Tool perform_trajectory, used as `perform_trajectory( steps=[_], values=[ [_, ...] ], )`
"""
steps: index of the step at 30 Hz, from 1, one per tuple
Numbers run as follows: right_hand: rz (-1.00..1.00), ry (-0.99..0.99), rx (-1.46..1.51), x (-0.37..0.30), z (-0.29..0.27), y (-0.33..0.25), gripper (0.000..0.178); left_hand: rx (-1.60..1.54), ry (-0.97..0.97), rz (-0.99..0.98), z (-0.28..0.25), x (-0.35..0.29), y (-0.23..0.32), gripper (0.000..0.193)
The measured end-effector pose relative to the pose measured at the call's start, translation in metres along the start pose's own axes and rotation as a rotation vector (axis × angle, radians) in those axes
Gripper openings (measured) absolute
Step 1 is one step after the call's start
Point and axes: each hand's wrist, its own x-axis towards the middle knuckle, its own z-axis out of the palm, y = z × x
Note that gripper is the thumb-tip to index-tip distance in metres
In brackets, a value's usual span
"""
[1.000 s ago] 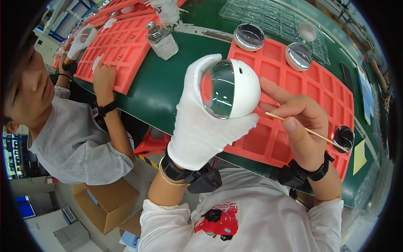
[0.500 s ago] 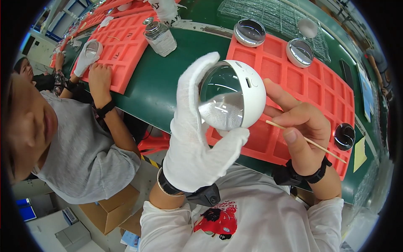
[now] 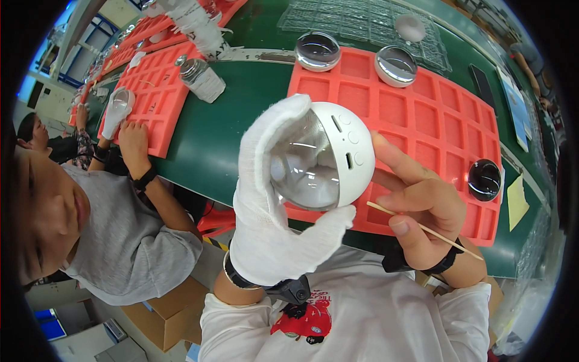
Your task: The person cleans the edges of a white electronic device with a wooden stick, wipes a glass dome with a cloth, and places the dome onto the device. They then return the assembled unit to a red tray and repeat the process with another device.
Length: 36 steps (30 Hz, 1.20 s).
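In the middle, my white-gloved left hand (image 3: 259,199) grips a round device (image 3: 350,158) with a clear dome on its left and a white shell on its right. Buttons and slots show on the white shell, which faces up and toward my right. Bare of any glove, my right hand (image 3: 422,205) pinches a thin wooden stick (image 3: 431,231) between thumb and fingers. The index fingertip of that hand is at the shell's right edge; whether it touches, I cannot tell. The stick's tip lies just below the shell, apart from it.
Beneath is a red compartment tray (image 3: 443,108) on a green table (image 3: 253,84). Clear-domed pieces (image 3: 396,65) and a dark dome (image 3: 484,180) sit on it. A glass bottle (image 3: 202,79) stands at the back left. A co-worker's arm (image 3: 160,187) reaches another red tray (image 3: 160,102) at left.
My left hand has turned the device, so more of the buttons and slots on its white shell show. Both hands have shifted slightly left and down in the picture. The stick stays in my right hand.
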Motion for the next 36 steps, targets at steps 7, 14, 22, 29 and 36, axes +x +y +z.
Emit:
perform_trajectory(
  steps=[7, 14, 22, 29, 36],
  values=[
    [0.050, 0.038, -0.046, -0.029, -0.016, -0.008, 0.015, -0.002, 0.033, -0.174, 0.040, -0.003, 0.013, 0.097],
    [0.049, 0.137, -0.124, -0.058, -0.032, -0.011, 0.016, 0.025, -0.014, -0.082, 0.065, -0.006, 0.004, 0.094],
    [0.046, 0.181, -0.292, -0.072, -0.050, -0.010, 0.024, 0.142, -0.093, -0.088, 0.081, -0.008, 0.001, 0.088],
    [0.403, 0.380, 0.038, -0.077, -0.076, 0.000, 0.054, 0.101, -0.157, -0.068, 0.099, -0.008, -0.003, 0.085],
    [0.444, 0.194, 0.355, -0.074, -0.072, 0.006, 0.052, 0.300, -0.192, 0.241, 0.110, 0.002, -0.004, 0.072]
  ],
)
